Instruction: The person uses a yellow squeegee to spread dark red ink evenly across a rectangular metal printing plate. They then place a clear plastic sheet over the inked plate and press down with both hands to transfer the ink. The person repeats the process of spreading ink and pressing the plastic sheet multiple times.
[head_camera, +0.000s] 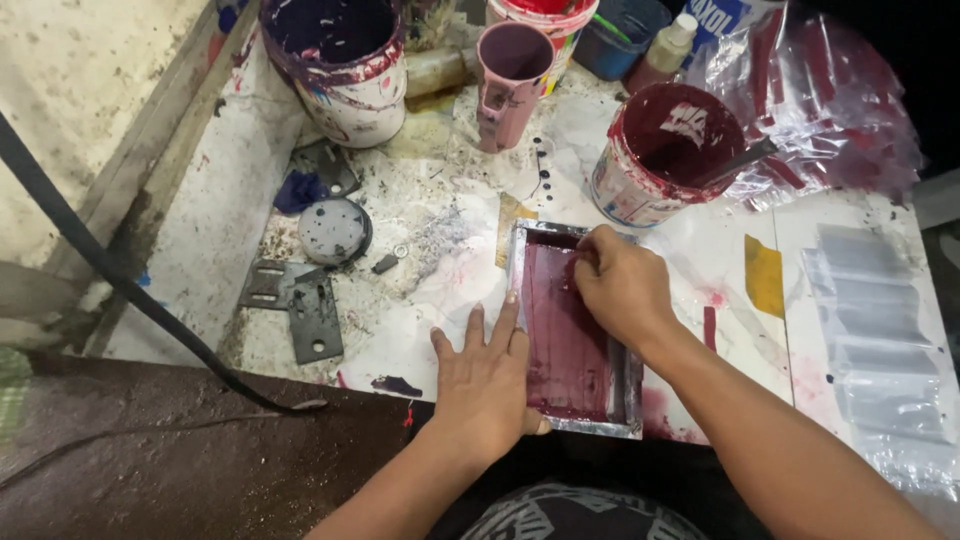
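A small metal-framed printing screen (556, 330), stained dark red, lies flat on the paint-splashed worktop. My left hand (484, 378) presses flat on the frame's left edge with fingers spread. My right hand (622, 287) is closed over the far end of the screen, fingers curled down on the red mesh. What it grips is hidden under the fingers. A bucket of dark red ink (668, 150) with a tool handle sticking out stands just beyond the screen.
A purple-stained bucket (345, 65), a pink mug (508, 80), a bottle (663, 50) and crumpled red-smeared plastic (830, 110) crowd the back. Clear plastic sleeves (875, 330) lie right. Metal plates (300, 305) and a round lid (333, 230) sit left, with a black cable (120, 280).
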